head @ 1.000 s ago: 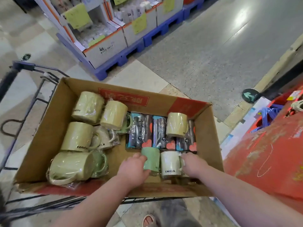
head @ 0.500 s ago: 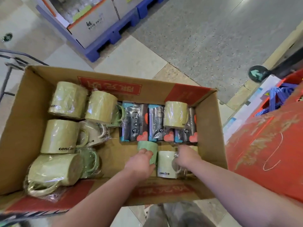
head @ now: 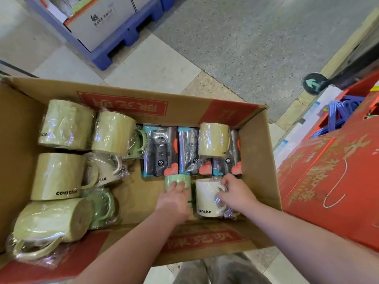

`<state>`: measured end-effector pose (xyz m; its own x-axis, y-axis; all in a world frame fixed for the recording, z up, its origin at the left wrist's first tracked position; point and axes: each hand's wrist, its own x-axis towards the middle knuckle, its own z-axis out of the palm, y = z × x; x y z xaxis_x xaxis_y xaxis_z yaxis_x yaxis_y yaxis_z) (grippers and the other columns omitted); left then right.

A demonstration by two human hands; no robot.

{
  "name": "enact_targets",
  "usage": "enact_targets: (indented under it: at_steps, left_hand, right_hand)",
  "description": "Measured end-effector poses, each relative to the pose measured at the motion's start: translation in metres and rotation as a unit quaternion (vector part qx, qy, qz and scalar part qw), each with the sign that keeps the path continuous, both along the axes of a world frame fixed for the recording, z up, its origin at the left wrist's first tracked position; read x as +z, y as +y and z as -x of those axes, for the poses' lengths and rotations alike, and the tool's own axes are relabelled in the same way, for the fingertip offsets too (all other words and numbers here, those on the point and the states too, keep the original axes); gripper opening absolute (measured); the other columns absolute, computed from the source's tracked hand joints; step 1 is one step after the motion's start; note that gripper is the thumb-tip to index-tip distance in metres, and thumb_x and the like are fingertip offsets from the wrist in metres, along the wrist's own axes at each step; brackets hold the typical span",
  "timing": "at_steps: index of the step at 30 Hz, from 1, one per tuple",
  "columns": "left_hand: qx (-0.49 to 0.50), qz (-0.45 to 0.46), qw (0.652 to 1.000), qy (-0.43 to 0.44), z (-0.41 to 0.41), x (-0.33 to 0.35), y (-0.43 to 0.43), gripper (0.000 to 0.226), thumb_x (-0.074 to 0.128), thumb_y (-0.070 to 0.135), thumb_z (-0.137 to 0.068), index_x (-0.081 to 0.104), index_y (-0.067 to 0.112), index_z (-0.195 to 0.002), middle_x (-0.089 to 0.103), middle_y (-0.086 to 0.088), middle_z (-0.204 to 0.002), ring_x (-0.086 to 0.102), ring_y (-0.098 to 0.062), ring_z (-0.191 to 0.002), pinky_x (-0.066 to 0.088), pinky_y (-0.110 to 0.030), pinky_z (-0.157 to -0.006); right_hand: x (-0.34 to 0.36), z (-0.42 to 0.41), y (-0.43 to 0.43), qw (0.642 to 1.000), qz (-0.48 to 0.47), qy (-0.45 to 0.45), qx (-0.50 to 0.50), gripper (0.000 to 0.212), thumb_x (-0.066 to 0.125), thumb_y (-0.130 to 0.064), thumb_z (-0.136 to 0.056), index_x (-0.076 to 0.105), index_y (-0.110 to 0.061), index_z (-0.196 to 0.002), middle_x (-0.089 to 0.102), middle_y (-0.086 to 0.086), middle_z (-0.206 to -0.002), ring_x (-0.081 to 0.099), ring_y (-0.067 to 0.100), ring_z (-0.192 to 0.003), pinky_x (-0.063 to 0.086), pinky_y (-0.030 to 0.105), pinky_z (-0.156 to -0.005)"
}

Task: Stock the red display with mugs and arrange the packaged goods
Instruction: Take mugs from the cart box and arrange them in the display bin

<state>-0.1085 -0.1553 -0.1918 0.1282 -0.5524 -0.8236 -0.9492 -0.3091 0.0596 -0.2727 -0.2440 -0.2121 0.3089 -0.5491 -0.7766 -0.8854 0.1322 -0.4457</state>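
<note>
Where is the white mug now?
Head view: white mug in the box, near right, gripped by the right hand, beside the green mug under the left hand.

Wrapped mugs (head: 67, 125) & pkgs (head: 160, 150) in box (head: 259, 152)

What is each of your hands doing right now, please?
Left hand: grips the plastic-wrapped mint-green ceramic mug.
Right hand: grips the plastic-wrapped white ceramic mug.

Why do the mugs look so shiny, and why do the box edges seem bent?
Head view: clear plastic wrap on the yellow-green mugs throws white glare; in the same view, the wide-angle lens bows the edges of the cardboard box.
</note>
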Motion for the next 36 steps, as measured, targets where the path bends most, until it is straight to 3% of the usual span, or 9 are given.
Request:
enact_targets:
  at_steps: [3,6,9,12,16,24,27,33,36]
  left_hand:
    - [0.054,0.011,0.998,-0.024,-0.008,0.005,0.004,0.063,0.047,0.036,-0.093,0.02,0.019,-0.148,0.013,0.001,-0.156,0.017,-0.022,-0.143,0.034,-0.041,-0.108]
    - [0.129,0.005,0.99,-0.051,-0.019,0.011,0.009,0.068,0.045,0.046,-0.094,0.017,0.018,-0.149,0.01,0.002,-0.157,0.032,-0.023,-0.137,0.046,-0.039,-0.097]
    - [0.152,-0.007,0.985,-0.078,-0.026,0.01,0.013,0.088,0.043,0.067,-0.086,0.015,0.015,-0.15,0.014,0.0,-0.157,0.031,-0.022,-0.138,0.047,-0.038,-0.096]
    - [0.204,-0.033,0.972,-0.116,-0.027,0.009,0.014,0.108,0.045,0.081,-0.072,0.017,0.011,-0.149,0.024,-0.004,-0.153,0.036,-0.024,-0.133,0.046,-0.039,-0.094]
    - [0.247,-0.057,0.955,-0.154,-0.037,0.009,0.013,0.111,0.041,0.088,-0.066,0.031,0.009,-0.143,0.037,-0.008,-0.142,0.043,-0.026,-0.125,0.046,-0.038,-0.091]
    - [0.307,0.062,0.938,-0.15,-0.041,0.011,0.016,0.063,0.053,0.049,-0.085,0.034,0.012,-0.132,0.039,-0.008,-0.131,0.043,-0.027,-0.117,0.043,-0.038,-0.085]
    - [0.324,0.099,0.933,-0.119,-0.043,0.014,0.015,0.045,0.052,0.037,-0.09,0.039,0.013,-0.125,0.052,-0.008,-0.119,0.054,-0.026,-0.099,0.045,-0.035,-0.074]
    - [0.381,0.124,0.912,-0.086,-0.046,0.019,0.021,0.039,0.04,0.036,-0.097,0.043,0.009,-0.125,0.062,-0.01,-0.109,0.061,-0.03,-0.095,0.052,-0.039,-0.079]
    - [0.416,0.128,0.899,-0.049,-0.049,0.027,0.021,0.04,0.044,0.024,-0.094,0.044,0.007,-0.13,0.062,-0.012,-0.11,0.058,-0.027,-0.092,0.047,-0.032,-0.077]
  right_hand:
    - [0.003,0.003,-0.002,1.0,0.01,-0.027,-0.013,0.016,0.058,-0.014,-0.083,0.043,-0.02,-0.088,0.055,-0.009,-0.061,0.051,0.002,-0.045,0.035,0.023,-0.045]
    - [0.001,0.001,-0.001,0.999,0.011,-0.033,-0.02,0.015,0.056,-0.016,-0.084,0.044,-0.021,-0.091,0.058,-0.008,-0.064,0.057,0.008,-0.052,0.039,0.025,-0.047]
    - [-0.002,-0.003,0.001,0.999,0.009,-0.026,-0.018,0.016,0.056,-0.02,-0.083,0.043,-0.024,-0.093,0.061,0.0,-0.08,0.062,0.021,-0.069,0.044,0.031,-0.057]
    - [-0.005,-0.005,0.003,1.0,0.01,-0.02,-0.009,0.015,0.054,-0.021,-0.084,0.043,-0.024,-0.093,0.057,0.0,-0.078,0.058,0.023,-0.07,0.041,0.032,-0.058]
    - [-0.007,-0.004,0.005,1.0,0.01,-0.015,0.003,0.016,0.055,-0.02,-0.083,0.043,-0.023,-0.094,0.057,-0.001,-0.077,0.058,0.023,-0.072,0.044,0.034,-0.061]
    - [-0.008,-0.009,0.007,1.0,0.012,-0.01,0.019,0.016,0.054,-0.02,-0.085,0.041,-0.021,-0.094,0.052,-0.003,-0.072,0.054,0.024,-0.072,0.039,0.034,-0.061]
    - [-0.007,-0.01,0.007,1.0,0.015,-0.004,0.026,0.017,0.054,-0.018,-0.084,0.042,-0.021,-0.097,0.051,-0.004,-0.072,0.052,0.022,-0.069,0.036,0.032,-0.058]
    - [0.0,-0.008,0.011,0.999,0.028,0.002,0.029,0.015,0.053,-0.019,-0.087,0.041,-0.022,-0.095,0.055,-0.001,-0.079,0.054,0.023,-0.073,0.039,0.033,-0.06]
    - [0.006,-0.007,0.016,0.999,0.043,0.003,0.02,0.014,0.053,-0.019,-0.088,0.041,-0.022,-0.095,0.053,-0.004,-0.077,0.054,0.022,-0.072,0.036,0.031,-0.056]
